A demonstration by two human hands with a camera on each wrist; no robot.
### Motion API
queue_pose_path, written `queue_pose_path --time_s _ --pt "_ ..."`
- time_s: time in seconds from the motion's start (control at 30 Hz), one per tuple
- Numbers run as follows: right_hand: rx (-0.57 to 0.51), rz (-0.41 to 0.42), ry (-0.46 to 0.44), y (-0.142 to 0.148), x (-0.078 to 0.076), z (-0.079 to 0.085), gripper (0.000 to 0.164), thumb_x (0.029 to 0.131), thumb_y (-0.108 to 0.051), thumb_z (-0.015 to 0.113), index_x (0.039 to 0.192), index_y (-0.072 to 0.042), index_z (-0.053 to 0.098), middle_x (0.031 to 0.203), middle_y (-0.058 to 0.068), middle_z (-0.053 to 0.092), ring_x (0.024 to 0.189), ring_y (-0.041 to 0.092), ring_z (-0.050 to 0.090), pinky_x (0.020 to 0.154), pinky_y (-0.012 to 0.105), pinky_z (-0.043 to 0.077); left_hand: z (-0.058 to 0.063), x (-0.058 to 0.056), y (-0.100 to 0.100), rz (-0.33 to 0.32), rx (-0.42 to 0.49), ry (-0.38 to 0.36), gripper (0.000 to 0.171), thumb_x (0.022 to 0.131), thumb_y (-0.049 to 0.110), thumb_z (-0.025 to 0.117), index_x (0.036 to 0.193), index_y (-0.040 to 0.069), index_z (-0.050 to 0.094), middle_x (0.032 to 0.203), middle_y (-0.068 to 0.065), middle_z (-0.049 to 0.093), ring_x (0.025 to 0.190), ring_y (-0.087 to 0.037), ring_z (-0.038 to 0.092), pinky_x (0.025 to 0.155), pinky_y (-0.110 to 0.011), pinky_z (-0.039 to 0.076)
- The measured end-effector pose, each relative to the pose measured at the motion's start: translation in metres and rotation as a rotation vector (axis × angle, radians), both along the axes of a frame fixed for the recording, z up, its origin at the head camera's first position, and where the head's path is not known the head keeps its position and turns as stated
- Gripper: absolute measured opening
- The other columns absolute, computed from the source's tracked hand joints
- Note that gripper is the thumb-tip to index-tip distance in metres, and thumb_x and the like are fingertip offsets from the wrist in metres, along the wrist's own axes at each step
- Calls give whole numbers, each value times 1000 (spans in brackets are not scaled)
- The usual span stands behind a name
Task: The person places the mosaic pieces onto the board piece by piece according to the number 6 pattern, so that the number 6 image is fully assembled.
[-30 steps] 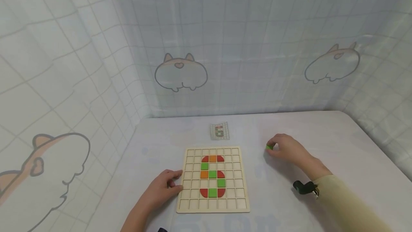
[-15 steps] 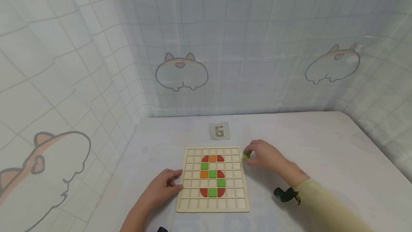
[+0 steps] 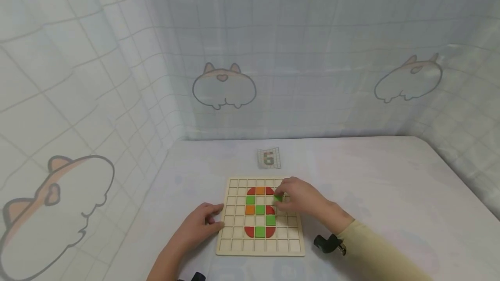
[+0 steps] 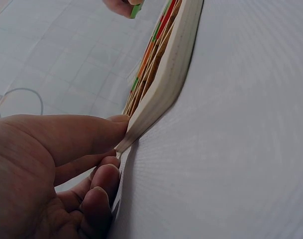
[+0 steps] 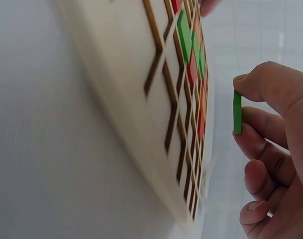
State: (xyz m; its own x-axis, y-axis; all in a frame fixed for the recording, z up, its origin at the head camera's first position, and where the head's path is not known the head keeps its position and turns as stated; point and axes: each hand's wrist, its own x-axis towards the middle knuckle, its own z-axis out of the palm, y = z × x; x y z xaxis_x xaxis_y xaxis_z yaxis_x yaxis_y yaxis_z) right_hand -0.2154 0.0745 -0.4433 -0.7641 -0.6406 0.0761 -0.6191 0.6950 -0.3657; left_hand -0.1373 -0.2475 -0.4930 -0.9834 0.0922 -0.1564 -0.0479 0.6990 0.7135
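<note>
A wooden grid board [image 3: 232, 246] lies on the table. Red quarter-round tiles with green and orange square tiles sit in its cells, forming an S-like figure. My left hand [image 3: 198, 225] rests at the board's left edge, thumb and index fingertip touching the rim apart from each other. Over the upper right cells, my right hand [image 3: 302, 197] pinches a green square tile [image 5: 237, 112] between thumb and fingers. The right wrist view shows that tile held on edge, raised off the grid. Cells beneath the right hand are partly hidden.
Behind the board lies a small gridded card [image 3: 268, 158] with a coloured figure like a 6. White table surface [image 3: 371, 177] extends to the right. A patterned curtain [image 3: 312, 99] encloses the back and sides.
My right hand has carried the green tile leftward from the table right of the board to above its upper right cells. The left hand stays at the board's edge.
</note>
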Motion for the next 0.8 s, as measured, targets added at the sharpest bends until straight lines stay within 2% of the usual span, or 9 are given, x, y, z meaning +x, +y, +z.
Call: queue_pose_path --time_s 0.27,0.53,0.8 --pt "-17 103 8 -23 7 -5 17 86 -32 74 97 -19 78 87 -15 61 85 6 54 76 25 49 -1 0 -1 0 16 10 55 81 27 82 131 14 65 97 3 54 80 -13 50 66 -29 42" --pt "-13 169 17 -42 19 -7 18 87 -31 74 100 -19 78 90 -14 63 84 4 52 76 23 46 0 1 0 10 19 -2 55 81 26 82 132 13 65 97 3 54 80 -13 50 66 -29 42" --pt "16 175 -9 -59 27 -11 18 88 -34 72 100 -22 78 94 -16 64 91 5 55 79 22 47 0 -1 1 11 2 -3 53 82 25 82 132 13 65 97 3 55 79 -13 50 66 -29 42"
